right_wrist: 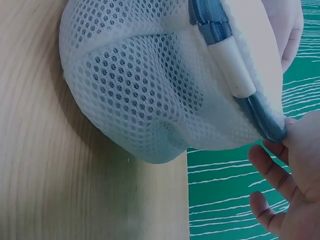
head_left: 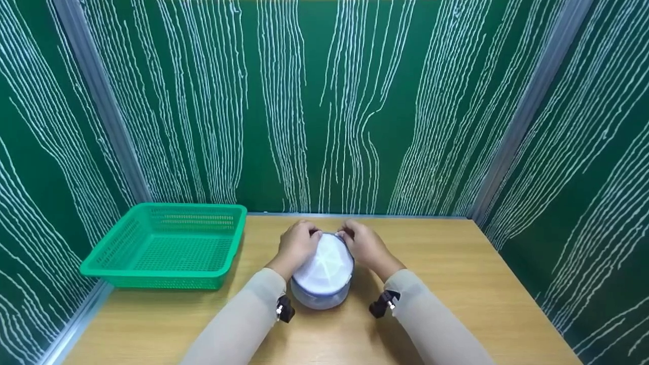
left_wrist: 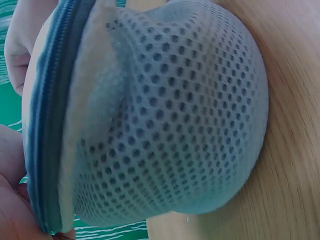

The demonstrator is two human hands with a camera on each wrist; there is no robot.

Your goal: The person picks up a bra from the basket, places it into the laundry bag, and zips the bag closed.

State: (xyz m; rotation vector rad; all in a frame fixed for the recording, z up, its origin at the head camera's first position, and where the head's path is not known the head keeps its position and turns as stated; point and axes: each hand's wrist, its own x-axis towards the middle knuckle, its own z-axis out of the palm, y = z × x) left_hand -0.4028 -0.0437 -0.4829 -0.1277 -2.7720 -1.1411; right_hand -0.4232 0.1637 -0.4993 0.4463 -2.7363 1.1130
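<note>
A white mesh laundry bag (head_left: pixel 323 266) with a domed body and a flat round top stands on the table. A blue-grey zipper (left_wrist: pixel 52 115) runs round its rim, and a short white band (right_wrist: pixel 231 67) covers part of it. My left hand (head_left: pixel 299 243) grips the far left of the rim, fingers curled at the edge. At the far right of the rim, my right hand (head_left: pixel 367 248) pinches the edge between thumb and index finger. Its other fingers (right_wrist: pixel 267 215) are spread loosely, apart from the bag. The bag's inside is hidden.
A green plastic basket (head_left: pixel 228 253) stands to the left on the wooden table (head_left: pixel 456 304). Green panels (head_left: pixel 324 101) with white wavy lines rise behind and at both sides. Dark wrist cameras (head_left: pixel 285 309) sit on both sleeves, close to the bag.
</note>
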